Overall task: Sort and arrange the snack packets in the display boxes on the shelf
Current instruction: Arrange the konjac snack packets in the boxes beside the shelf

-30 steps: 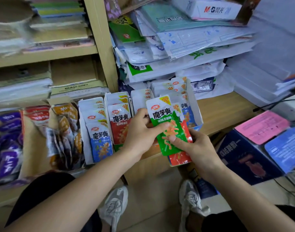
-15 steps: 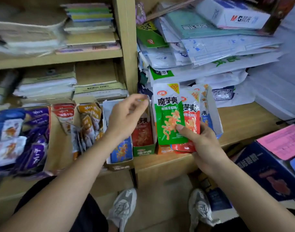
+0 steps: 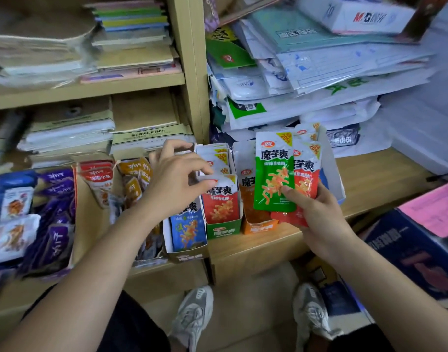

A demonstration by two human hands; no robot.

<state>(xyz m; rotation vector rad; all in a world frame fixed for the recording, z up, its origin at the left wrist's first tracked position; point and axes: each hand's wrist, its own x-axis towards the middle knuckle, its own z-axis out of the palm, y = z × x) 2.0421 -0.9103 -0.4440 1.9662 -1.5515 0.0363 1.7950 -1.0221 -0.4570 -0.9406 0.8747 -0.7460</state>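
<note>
Seen from the head, the left hand (image 3: pixel 177 181) pinches the top of the front packet (image 3: pixel 220 204) standing in the green box (image 3: pixel 225 231), while just right of that box the right hand (image 3: pixel 319 217) clamps its thumb on a green packet (image 3: pixel 273 174) overlapping a red packet (image 3: pixel 306 181).

Green packet (image 3: pixel 273 174) apparently overlaps red packet (image 3: pixel 308 189).

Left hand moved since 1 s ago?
Yes: left hand came off the green foil packet, leftward to the red packets in the green-fronted cardboard box.
</note>
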